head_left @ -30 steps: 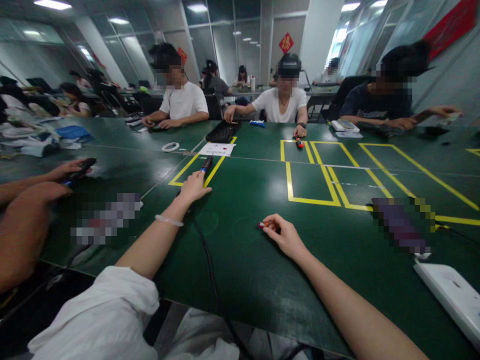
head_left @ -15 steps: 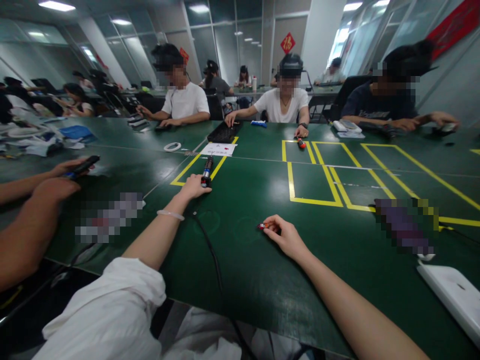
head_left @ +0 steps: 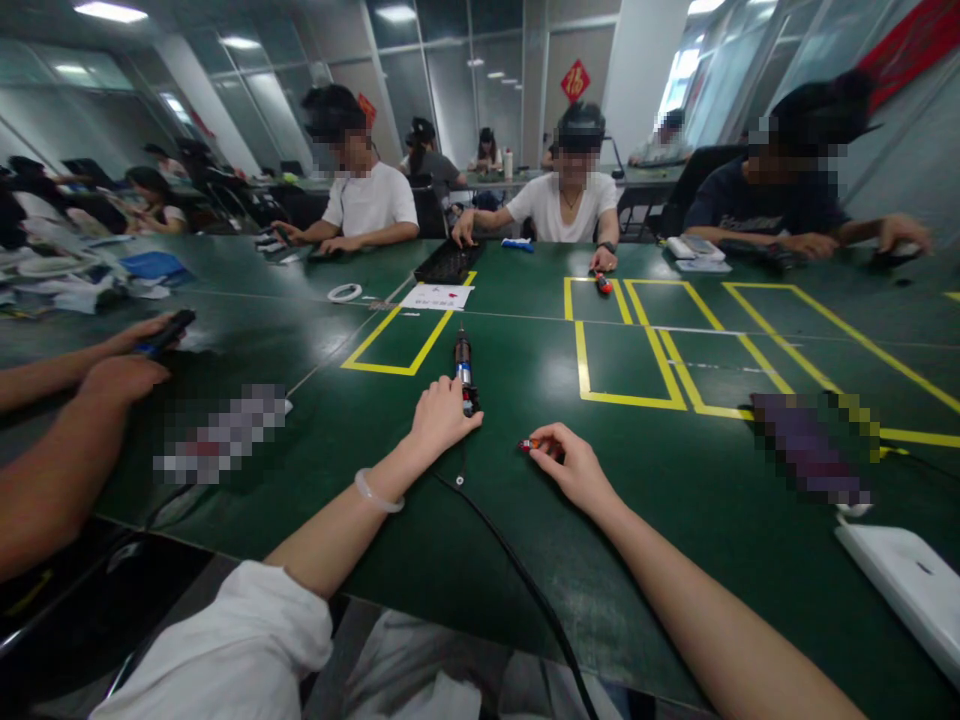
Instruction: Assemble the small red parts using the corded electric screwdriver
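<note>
My left hand [head_left: 441, 415] is closed around a corded electric screwdriver [head_left: 463, 362], dark with a blue band, its thin tip pointing away from me. A black cord [head_left: 517, 560] runs from near its rear end across the table toward my lap. My right hand [head_left: 574, 465], resting on the green table [head_left: 525, 580] to the right, pinches a small red piece [head_left: 526, 445] between thumb and fingers. Its exact kind is too small to make out. The two hands are apart, with bare tabletop between them.
Yellow tape outlines [head_left: 379, 370] mark the table beyond my hands. A black tray [head_left: 450, 262] and a white paper [head_left: 437, 297] lie ahead. A white device [head_left: 904, 590] sits at right; a blurred phone-like object [head_left: 810, 450] is near it. A co-worker's hands [head_left: 124, 355] are at left.
My left hand has brought the screwdriver right and toward me, out of the yellow outline, and its cord has swung right. My right hand has barely moved, still pinching the red piece.
</note>
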A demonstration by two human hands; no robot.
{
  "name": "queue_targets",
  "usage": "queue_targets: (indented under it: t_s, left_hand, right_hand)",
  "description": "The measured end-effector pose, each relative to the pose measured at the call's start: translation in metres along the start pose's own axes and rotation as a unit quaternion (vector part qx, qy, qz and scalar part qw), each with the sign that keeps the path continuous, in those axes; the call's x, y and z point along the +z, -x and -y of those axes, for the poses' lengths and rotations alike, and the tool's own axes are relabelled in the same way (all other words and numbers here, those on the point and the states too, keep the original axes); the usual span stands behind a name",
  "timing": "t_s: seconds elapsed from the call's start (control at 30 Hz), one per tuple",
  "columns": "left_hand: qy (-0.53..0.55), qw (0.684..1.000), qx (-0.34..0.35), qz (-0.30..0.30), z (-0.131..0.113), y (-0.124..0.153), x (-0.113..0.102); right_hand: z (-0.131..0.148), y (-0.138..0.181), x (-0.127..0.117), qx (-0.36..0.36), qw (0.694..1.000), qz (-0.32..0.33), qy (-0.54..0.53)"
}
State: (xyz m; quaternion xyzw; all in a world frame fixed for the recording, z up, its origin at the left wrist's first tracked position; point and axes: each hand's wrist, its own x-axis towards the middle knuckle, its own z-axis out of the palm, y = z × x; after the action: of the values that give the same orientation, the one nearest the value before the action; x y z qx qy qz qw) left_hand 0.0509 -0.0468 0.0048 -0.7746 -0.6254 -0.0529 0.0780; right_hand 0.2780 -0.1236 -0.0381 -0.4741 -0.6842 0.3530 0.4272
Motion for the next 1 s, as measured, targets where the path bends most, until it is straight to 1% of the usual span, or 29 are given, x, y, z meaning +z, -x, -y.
queue_targets:
  t_s: [0.2, 0.3, 0.4, 0.53, 0.73, 0.9, 1.0]
  left_hand:
    - [0.006, 0.997, 0.075, 0.001, -0.04, 0.032, -0.012]
    - [0.014, 0.994, 0.105, 0.001, -0.052, 0.043, -0.015]
    - [0.028, 0.992, 0.121, 0.008, -0.06, 0.049, -0.016]
    - [0.054, 0.99, 0.131, 0.014, -0.065, 0.052, -0.016]
    - [0.097, 0.985, 0.137, 0.03, -0.066, 0.052, -0.016]
    - [0.104, 0.985, 0.134, 0.039, -0.063, 0.053, -0.018]
    - [0.099, 0.985, 0.132, 0.046, -0.062, 0.051, -0.019]
  right_hand:
    - [-0.002, -0.002, 0.001, 0.003, 1.0, -0.022, -0.004]
    - [-0.002, -0.002, 0.0, -0.003, 1.0, -0.031, 0.0]
    - [-0.003, -0.002, -0.001, -0.003, 0.999, -0.041, 0.012]
    - [-0.006, -0.002, 0.0, -0.003, 0.998, -0.042, 0.038]
    - [-0.008, -0.001, 0.002, -0.04, 0.988, -0.023, 0.147]
    - [-0.005, 0.003, 0.0, -0.06, 0.987, 0.0, 0.146]
    - [-0.001, 0.006, -0.001, -0.063, 0.988, 0.0, 0.141]
